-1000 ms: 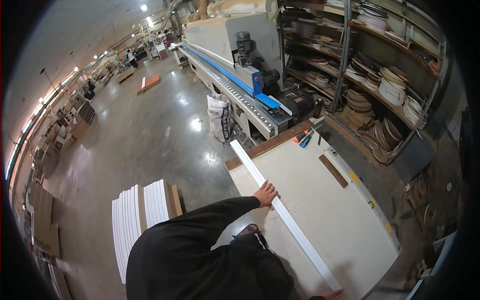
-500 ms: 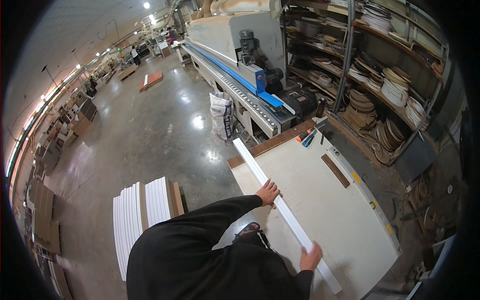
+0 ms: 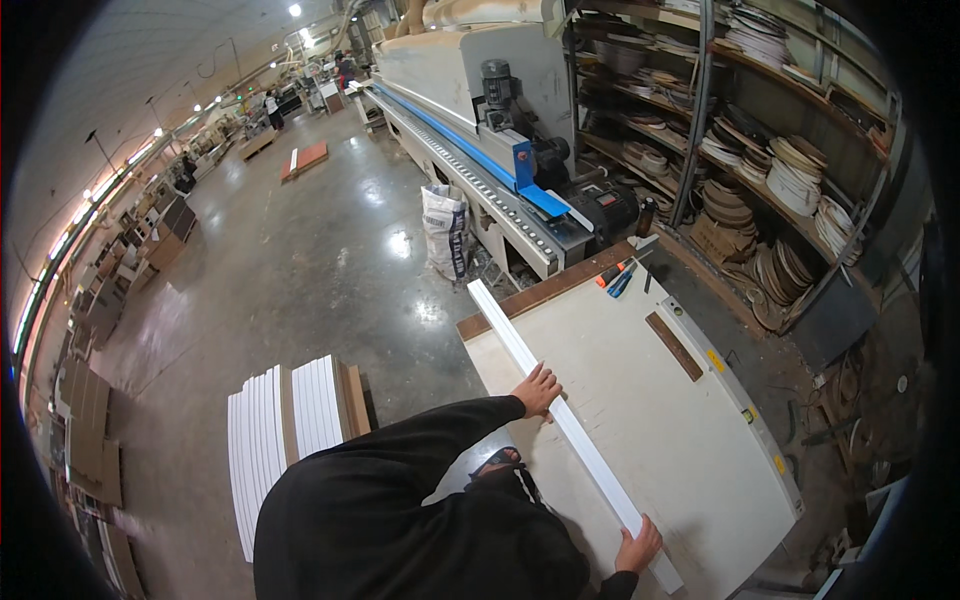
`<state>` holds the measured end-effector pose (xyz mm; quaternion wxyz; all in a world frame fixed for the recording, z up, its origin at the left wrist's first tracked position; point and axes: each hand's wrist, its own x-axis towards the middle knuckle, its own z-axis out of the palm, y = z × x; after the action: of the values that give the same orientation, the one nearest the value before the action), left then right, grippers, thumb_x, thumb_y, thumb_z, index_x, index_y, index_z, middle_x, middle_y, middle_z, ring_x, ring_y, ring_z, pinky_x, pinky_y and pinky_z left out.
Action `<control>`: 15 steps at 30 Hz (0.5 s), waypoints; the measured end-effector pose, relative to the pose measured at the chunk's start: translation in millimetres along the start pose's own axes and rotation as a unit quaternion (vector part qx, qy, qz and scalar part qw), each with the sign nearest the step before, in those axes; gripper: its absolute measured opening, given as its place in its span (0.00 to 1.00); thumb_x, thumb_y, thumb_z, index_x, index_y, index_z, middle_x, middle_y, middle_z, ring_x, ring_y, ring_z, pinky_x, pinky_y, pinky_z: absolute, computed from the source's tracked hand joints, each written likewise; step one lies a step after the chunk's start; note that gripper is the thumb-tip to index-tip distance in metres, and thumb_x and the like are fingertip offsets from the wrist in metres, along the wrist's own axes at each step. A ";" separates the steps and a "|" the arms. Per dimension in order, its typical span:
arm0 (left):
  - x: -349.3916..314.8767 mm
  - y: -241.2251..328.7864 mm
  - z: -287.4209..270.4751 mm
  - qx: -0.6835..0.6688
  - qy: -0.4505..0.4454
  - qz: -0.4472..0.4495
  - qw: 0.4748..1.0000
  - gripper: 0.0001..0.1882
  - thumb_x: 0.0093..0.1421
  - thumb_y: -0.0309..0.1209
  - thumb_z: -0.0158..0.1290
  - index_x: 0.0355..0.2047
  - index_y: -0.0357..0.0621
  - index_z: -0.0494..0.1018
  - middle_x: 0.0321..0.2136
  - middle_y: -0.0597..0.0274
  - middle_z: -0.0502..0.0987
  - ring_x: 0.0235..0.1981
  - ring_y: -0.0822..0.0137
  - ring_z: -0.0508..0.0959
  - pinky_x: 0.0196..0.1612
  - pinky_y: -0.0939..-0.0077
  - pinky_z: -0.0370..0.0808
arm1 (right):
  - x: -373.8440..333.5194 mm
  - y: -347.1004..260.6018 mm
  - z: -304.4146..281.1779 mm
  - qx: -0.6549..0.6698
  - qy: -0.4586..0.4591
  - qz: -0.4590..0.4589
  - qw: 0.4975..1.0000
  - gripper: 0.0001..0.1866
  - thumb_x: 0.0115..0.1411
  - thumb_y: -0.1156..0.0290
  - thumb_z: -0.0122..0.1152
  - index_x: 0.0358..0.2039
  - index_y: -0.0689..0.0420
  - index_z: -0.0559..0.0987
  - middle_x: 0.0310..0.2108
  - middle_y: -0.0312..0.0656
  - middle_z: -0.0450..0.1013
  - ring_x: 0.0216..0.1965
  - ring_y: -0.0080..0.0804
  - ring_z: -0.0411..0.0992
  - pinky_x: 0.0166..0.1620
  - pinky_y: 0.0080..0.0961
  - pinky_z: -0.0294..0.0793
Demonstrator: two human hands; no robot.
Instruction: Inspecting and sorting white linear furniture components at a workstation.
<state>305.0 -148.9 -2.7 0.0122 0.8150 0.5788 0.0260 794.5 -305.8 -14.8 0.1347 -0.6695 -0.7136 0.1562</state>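
Note:
A long, narrow white strip of board [image 3: 588, 452] lies slantwise along the left side of a pale-topped worktable [image 3: 705, 470], its far end reaching over the table's brown edge. About halfway along the strip, my left hand [image 3: 540, 390] is closed over it, fingers on the top and the thumb side partly hidden. My right hand [image 3: 638, 546] grips the strip close to its near end, fingers across the upper face. At the table's far corner lie hand tools with orange and blue handles [image 3: 620, 280]. A short brown strip [image 3: 674, 346] rests farther right.
A long spirit level [image 3: 748, 412] runs along the table's right edge. Beyond the table stands a long machine with a blue rail [image 3: 540, 196], a full sack [image 3: 444, 230] beside it. Stacked white panels [image 3: 265, 430] stand left on the floor. Shelves [image 3: 690, 130] hold coiled edging.
My right hand has slid along the strip toward its near end, down and to the right. My left hand and the strip stay nearly where they were.

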 end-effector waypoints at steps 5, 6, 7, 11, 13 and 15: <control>1.3 -1.9 10.7 -0.013 0.019 0.003 1.000 0.46 0.43 0.51 0.73 0.58 0.45 0.68 0.51 0.54 0.70 0.65 0.48 0.65 0.77 0.37 0.47 | -44.2 81.0 -11.7 -0.049 0.092 -0.047 0.993 0.31 0.60 0.57 0.67 0.60 0.59 0.75 0.57 0.53 0.74 0.61 0.56 0.69 0.66 0.54 0.64; 1.0 -3.0 12.2 -0.018 0.024 0.001 1.000 0.45 0.43 0.51 0.73 0.58 0.45 0.68 0.51 0.54 0.70 0.65 0.48 0.65 0.77 0.37 0.47 | -51.0 95.3 -14.4 -0.112 0.136 -0.080 0.981 0.33 0.68 0.45 0.61 0.61 0.60 0.77 0.57 0.56 0.76 0.60 0.59 0.71 0.64 0.57 0.67; 0.4 -3.1 9.4 -0.017 0.025 -0.002 1.000 0.45 0.43 0.51 0.73 0.58 0.45 0.68 0.51 0.54 0.70 0.65 0.48 0.65 0.77 0.37 0.47 | -55.7 106.8 -15.1 -0.111 0.135 -0.083 0.981 0.33 0.68 0.45 0.61 0.61 0.60 0.77 0.57 0.56 0.76 0.60 0.59 0.71 0.64 0.57 0.67; -1.1 -3.6 6.6 -0.011 0.024 -0.003 1.000 0.45 0.43 0.51 0.73 0.57 0.45 0.68 0.51 0.53 0.70 0.65 0.48 0.65 0.77 0.37 0.47 | -66.1 111.6 -25.4 -0.095 0.122 -0.065 0.986 0.35 0.69 0.43 0.58 0.65 0.58 0.74 0.62 0.57 0.70 0.64 0.59 0.66 0.67 0.58 0.63; 0.7 -1.6 6.5 -0.007 0.024 0.000 1.000 0.45 0.43 0.52 0.73 0.57 0.45 0.68 0.52 0.53 0.70 0.65 0.48 0.65 0.77 0.37 0.47 | -68.7 91.7 -38.2 -0.076 0.134 -0.043 0.987 0.34 0.70 0.45 0.57 0.66 0.57 0.73 0.65 0.56 0.69 0.66 0.59 0.65 0.69 0.58 0.60; 0.6 -1.2 8.3 -0.014 0.022 0.000 1.000 0.46 0.42 0.52 0.73 0.57 0.45 0.67 0.52 0.53 0.70 0.66 0.48 0.65 0.77 0.38 0.47 | -70.6 82.4 -41.3 -0.070 0.139 -0.036 0.987 0.34 0.70 0.46 0.57 0.67 0.56 0.72 0.66 0.55 0.68 0.68 0.59 0.63 0.70 0.58 0.59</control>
<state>304.5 -147.8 -11.1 0.0104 0.8140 0.5785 0.0520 891.1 -370.0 -9.1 0.1911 -0.6667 -0.7204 0.0062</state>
